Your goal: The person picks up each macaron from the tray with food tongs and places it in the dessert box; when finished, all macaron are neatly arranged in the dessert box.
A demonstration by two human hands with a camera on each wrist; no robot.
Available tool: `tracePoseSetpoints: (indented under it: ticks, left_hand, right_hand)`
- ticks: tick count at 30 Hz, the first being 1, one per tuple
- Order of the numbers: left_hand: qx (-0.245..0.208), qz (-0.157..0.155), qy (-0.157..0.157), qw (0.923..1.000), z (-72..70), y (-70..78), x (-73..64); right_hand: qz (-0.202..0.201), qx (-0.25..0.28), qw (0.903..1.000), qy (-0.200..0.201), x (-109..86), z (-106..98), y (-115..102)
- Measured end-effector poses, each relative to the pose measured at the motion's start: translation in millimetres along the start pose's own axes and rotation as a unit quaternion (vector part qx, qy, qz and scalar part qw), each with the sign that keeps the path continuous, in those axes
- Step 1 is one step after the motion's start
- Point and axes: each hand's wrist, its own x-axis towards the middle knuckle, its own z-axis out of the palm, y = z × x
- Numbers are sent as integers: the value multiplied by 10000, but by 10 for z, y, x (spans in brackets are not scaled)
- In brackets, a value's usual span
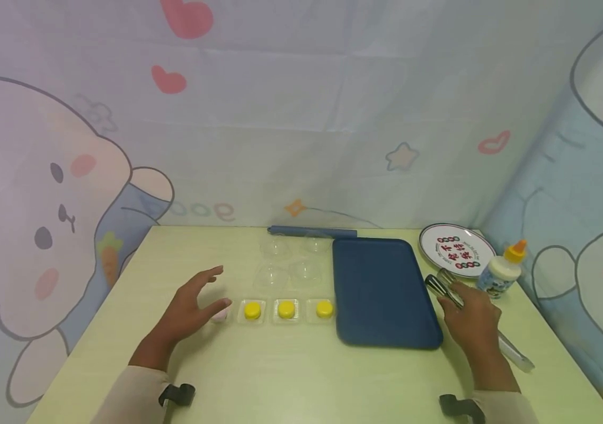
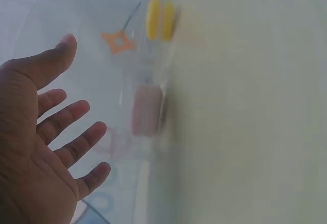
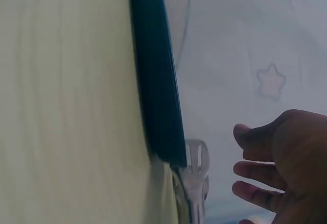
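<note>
Nearby, tray and bottle flank tongs (partly hidden).

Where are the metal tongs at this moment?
In the head view, the tongs lie at the right of the table, just right of the blue tray and nearer than the plate, partly hidden by the right hand.

Red Chinese characters across the middle of a white plate, too small to read surely, faint letters on the backdrop, seemingly "good" in reverse, bottle label print illegible
</note>
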Motion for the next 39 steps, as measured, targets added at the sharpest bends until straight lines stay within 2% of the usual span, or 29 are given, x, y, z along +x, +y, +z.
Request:
tracePoseSetpoints:
  ticks: [10,20,26,32,36,39]
  left_hand:
    - [300,-153,-600,9976,227,307,388]
    - [568,-177,-860,9945,383,462,603]
    - [966,32,-799,9921,486,542,714]
    - [1193,-81,-813,9895,498,622,844]
    - [1110,-85,-1016,9886,552,657,933]
    - [1082,-111,-1162,9873,616,669,1000]
  right_hand:
    - [-980,104,9949,-194,108,197,-407]
    - [-1465,375,9842,-921,266,458,-859]
    - [-1464,936,9754,-1360,330,579,-1119]
    - [-1218,1704,9601,-1853,466,694,-1327]
    - [-963,1825,9561,-2082,516,725,-1376]
    - [-941,1775,9517,-2320,562,738,-1390]
